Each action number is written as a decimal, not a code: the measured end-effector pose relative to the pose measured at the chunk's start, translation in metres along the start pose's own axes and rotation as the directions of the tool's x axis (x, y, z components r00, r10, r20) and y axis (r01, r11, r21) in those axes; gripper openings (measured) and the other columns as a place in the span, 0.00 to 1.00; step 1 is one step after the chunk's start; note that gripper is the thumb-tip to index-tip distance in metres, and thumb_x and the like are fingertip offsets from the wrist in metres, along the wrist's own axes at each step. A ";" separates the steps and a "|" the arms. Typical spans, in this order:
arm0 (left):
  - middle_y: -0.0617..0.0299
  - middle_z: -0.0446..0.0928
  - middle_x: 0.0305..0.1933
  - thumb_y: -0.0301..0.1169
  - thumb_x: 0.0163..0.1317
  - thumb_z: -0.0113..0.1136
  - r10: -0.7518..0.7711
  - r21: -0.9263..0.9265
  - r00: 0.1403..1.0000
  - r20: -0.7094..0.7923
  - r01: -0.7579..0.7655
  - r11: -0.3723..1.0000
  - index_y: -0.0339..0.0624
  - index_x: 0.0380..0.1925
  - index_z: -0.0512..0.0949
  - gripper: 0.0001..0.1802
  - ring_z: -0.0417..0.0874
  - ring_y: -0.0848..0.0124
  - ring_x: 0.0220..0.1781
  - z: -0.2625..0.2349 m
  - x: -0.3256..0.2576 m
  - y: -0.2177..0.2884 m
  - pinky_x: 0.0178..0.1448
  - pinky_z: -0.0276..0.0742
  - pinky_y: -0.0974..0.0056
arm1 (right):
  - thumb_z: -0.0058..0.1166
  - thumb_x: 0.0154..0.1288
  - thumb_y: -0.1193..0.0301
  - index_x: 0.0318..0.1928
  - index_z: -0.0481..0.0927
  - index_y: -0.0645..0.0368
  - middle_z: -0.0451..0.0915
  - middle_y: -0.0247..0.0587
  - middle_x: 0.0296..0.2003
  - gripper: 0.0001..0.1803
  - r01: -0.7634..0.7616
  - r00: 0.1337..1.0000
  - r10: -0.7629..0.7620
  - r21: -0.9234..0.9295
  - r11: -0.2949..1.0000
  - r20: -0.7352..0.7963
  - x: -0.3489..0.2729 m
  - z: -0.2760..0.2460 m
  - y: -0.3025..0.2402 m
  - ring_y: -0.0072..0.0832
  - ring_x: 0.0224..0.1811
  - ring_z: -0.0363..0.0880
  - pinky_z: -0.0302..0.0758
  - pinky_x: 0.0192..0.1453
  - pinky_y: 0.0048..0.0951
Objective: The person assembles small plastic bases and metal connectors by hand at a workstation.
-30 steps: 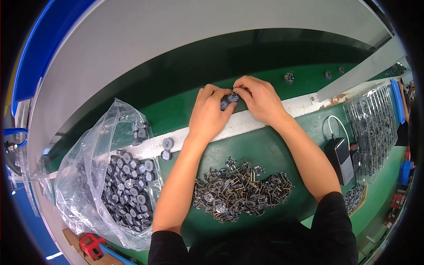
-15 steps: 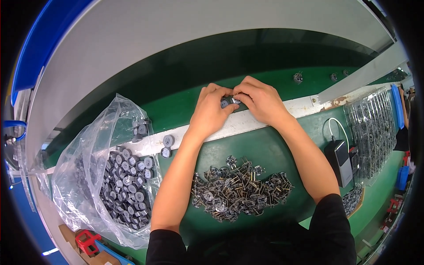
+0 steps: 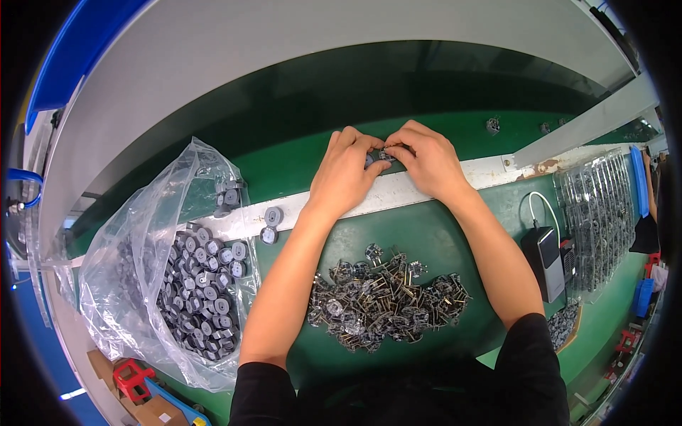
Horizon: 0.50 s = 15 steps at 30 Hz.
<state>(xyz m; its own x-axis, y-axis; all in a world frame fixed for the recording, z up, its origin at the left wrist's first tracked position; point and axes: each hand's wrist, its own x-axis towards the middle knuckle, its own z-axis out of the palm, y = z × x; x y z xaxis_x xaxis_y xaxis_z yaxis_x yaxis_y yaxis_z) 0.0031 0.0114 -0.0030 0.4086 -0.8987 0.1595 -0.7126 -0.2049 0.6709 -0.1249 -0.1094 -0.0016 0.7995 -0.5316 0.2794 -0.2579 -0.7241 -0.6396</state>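
Observation:
My left hand and my right hand meet over the pale metal rail at the edge of the green belt. Between their fingertips they pinch one small grey part, mostly hidden by the fingers. Below my forearms lies a heap of small metal pinned parts on the green table. Left of my left arm a clear plastic bag lies open, filled with several grey round cores. Two loose grey cores sit on the rail near the bag.
A dark small device with a white cable lies at the right. Clear trays of parts stand further right. Small parts ride on the green belt. Red and brown boxes sit at the lower left.
Both hands stay together on the small part over the rail; only the fingers shifted slightly. The parts on the belt moved a little to the right.

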 end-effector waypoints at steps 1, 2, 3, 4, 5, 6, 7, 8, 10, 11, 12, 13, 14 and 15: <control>0.58 0.74 0.45 0.33 0.57 0.69 -0.002 0.000 1.000 -0.002 0.002 1.000 0.39 0.45 0.82 0.17 0.74 0.59 0.51 0.001 0.000 -0.001 0.54 0.75 0.58 | 0.58 0.63 0.71 0.36 0.83 0.55 0.80 0.35 0.35 0.04 -0.007 1.000 0.007 -0.016 1.000 0.002 0.000 0.000 0.000 0.42 0.37 0.81 0.76 0.40 0.40; 0.58 0.74 0.45 0.33 0.56 0.70 0.017 0.004 1.000 -0.011 -0.017 1.000 0.39 0.45 0.82 0.17 0.74 0.59 0.51 0.002 0.000 -0.002 0.54 0.75 0.58 | 0.58 0.63 0.70 0.36 0.83 0.55 0.79 0.35 0.35 0.04 -0.015 1.000 0.015 -0.031 0.999 0.004 0.000 0.000 0.000 0.41 0.37 0.81 0.76 0.40 0.40; 0.58 0.74 0.45 0.33 0.56 0.70 0.035 0.009 0.999 -0.020 -0.035 0.999 0.39 0.44 0.82 0.17 0.74 0.59 0.50 0.003 0.000 -0.003 0.54 0.75 0.58 | 0.58 0.63 0.70 0.36 0.83 0.55 0.79 0.35 0.35 0.04 -0.015 1.000 0.015 -0.031 0.999 0.007 0.000 0.000 -0.001 0.41 0.37 0.81 0.76 0.40 0.40; 0.58 0.74 0.45 0.33 0.56 0.70 0.033 0.008 0.999 -0.020 -0.033 0.999 0.39 0.44 0.82 0.17 0.74 0.59 0.50 0.004 0.001 -0.004 0.54 0.75 0.58 | 0.59 0.63 0.71 0.37 0.83 0.55 0.79 0.36 0.35 0.04 -0.049 0.999 0.048 -0.078 0.996 -0.008 0.000 0.000 -0.003 0.41 0.38 0.81 0.77 0.40 0.40; 0.57 0.74 0.45 0.33 0.55 0.70 0.032 0.003 0.999 -0.032 -0.032 0.999 0.38 0.44 0.82 0.17 0.74 0.59 0.51 0.003 0.001 -0.002 0.55 0.75 0.58 | 0.60 0.62 0.71 0.37 0.84 0.55 0.78 0.37 0.35 0.05 -0.083 0.996 0.081 -0.129 0.988 -0.027 0.000 0.000 -0.005 0.41 0.38 0.80 0.77 0.40 0.40; 0.57 0.74 0.45 0.33 0.55 0.71 0.031 -0.002 0.999 -0.043 -0.031 1.000 0.38 0.44 0.82 0.18 0.74 0.58 0.51 0.002 0.001 -0.001 0.55 0.74 0.57 | 0.60 0.62 0.71 0.37 0.84 0.55 0.78 0.37 0.35 0.05 -0.085 0.996 0.082 -0.133 0.988 -0.026 0.000 0.000 -0.005 0.41 0.38 0.80 0.77 0.40 0.40; 0.57 0.74 0.45 0.33 0.55 0.71 0.032 -0.007 0.999 -0.043 -0.033 0.999 0.38 0.44 0.82 0.18 0.74 0.58 0.51 0.002 0.002 -0.002 0.55 0.74 0.57 | 0.61 0.60 0.71 0.38 0.84 0.55 0.78 0.37 0.34 0.05 -0.044 0.992 0.028 -0.134 0.990 -0.124 0.000 0.002 -0.003 0.39 0.39 0.80 0.76 0.41 0.40; 0.56 0.74 0.45 0.33 0.53 0.72 0.012 -0.013 0.997 -0.071 -0.013 1.000 0.39 0.45 0.82 0.19 0.74 0.57 0.51 0.001 0.001 -0.006 0.56 0.74 0.57 | 0.63 0.58 0.71 0.38 0.84 0.55 0.77 0.38 0.34 0.07 -0.001 0.976 -0.027 -0.129 0.992 -0.218 0.001 0.003 -0.006 0.38 0.39 0.79 0.76 0.41 0.39; 0.55 0.74 0.45 0.34 0.52 0.73 -0.012 -0.019 0.995 -0.100 0.010 1.000 0.39 0.45 0.81 0.20 0.74 0.56 0.51 0.000 0.002 -0.012 0.56 0.74 0.57 | 0.63 0.57 0.71 0.38 0.85 0.55 0.77 0.38 0.33 0.08 0.142 0.964 -0.159 -0.093 0.985 -0.214 0.000 -0.006 -0.014 0.36 0.39 0.78 0.74 0.41 0.37; 0.54 0.74 0.45 0.32 0.52 0.72 -0.016 -0.054 0.993 -0.116 0.010 0.998 0.40 0.46 0.81 0.20 0.75 0.56 0.52 0.000 0.003 -0.013 0.57 0.74 0.56 | 0.64 0.55 0.71 0.38 0.85 0.55 0.76 0.37 0.33 0.09 0.281 0.932 -0.288 -0.063 0.958 -0.218 -0.002 -0.011 -0.018 0.35 0.38 0.76 0.73 0.41 0.36; 0.53 0.74 0.45 0.30 0.51 0.71 -0.021 -0.089 0.991 -0.131 0.009 0.996 0.40 0.46 0.81 0.20 0.75 0.55 0.52 -0.001 0.003 -0.014 0.57 0.74 0.56 | 0.67 0.52 0.70 0.37 0.86 0.54 0.75 0.35 0.31 0.10 0.339 0.940 -0.336 0.191 0.921 -0.049 -0.006 -0.011 -0.016 0.33 0.36 0.74 0.68 0.46 0.35; 0.53 0.74 0.45 0.30 0.51 0.71 -0.021 -0.090 0.991 -0.133 0.009 0.996 0.40 0.46 0.81 0.20 0.75 0.55 0.52 -0.002 0.003 -0.014 0.57 0.74 0.56 | 0.67 0.52 0.70 0.37 0.86 0.54 0.75 0.35 0.31 0.10 0.341 0.940 -0.338 0.190 0.921 -0.047 -0.008 -0.014 -0.020 0.33 0.36 0.74 0.68 0.46 0.35; 0.53 0.74 0.46 0.27 0.51 0.69 -0.003 -0.108 0.993 -0.119 -0.009 0.994 0.40 0.46 0.81 0.20 0.75 0.55 0.52 -0.003 0.004 -0.013 0.58 0.74 0.57 | 0.68 0.51 0.70 0.38 0.87 0.51 0.74 0.31 0.31 0.11 0.298 0.882 -0.375 0.277 0.913 0.287 -0.010 -0.018 -0.026 0.32 0.38 0.72 0.64 0.48 0.34; 0.53 0.74 0.46 0.25 0.50 0.67 0.015 -0.127 0.994 -0.105 -0.029 0.992 0.40 0.46 0.80 0.19 0.75 0.55 0.52 -0.005 0.004 -0.013 0.58 0.74 0.57 | 0.70 0.50 0.69 0.38 0.88 0.49 0.73 0.27 0.31 0.12 0.226 0.711 -0.396 0.345 0.911 0.581 -0.013 -0.020 -0.031 0.30 0.40 0.70 0.61 0.50 0.33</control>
<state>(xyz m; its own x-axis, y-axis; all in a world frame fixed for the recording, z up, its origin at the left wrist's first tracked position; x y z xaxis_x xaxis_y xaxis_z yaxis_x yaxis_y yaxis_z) 0.0172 0.0122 -0.0078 0.4551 -0.8562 0.2447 -0.6461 -0.1283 0.7524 -0.1380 -0.0889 0.0293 0.9858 0.1641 0.0366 0.1331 -0.6286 -0.7663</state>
